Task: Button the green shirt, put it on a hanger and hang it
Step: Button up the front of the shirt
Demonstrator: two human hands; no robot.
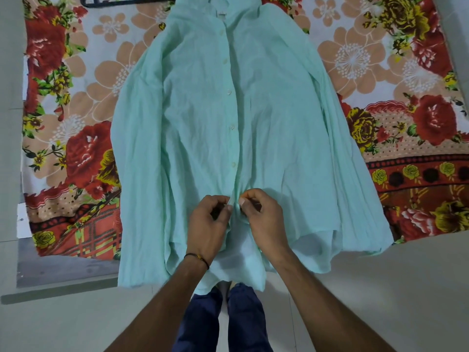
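Note:
The pale green shirt (266, 118) lies flat, front up, on a floral bedsheet (380, 72), its collar at the far end and its hem hanging over the near edge. Several white buttons run down its middle placket and look fastened. My left hand (209, 224) and my right hand (264, 219) meet at the lowest part of the placket, each pinching one edge of the shirt front. A dark hanger (111, 1) lies at the far left, above the shirt, partly cut off by the frame.
The bedsheet covers a low mattress with grey floor around it. My legs in dark blue trousers (223, 321) stand at the near edge, under the shirt hem.

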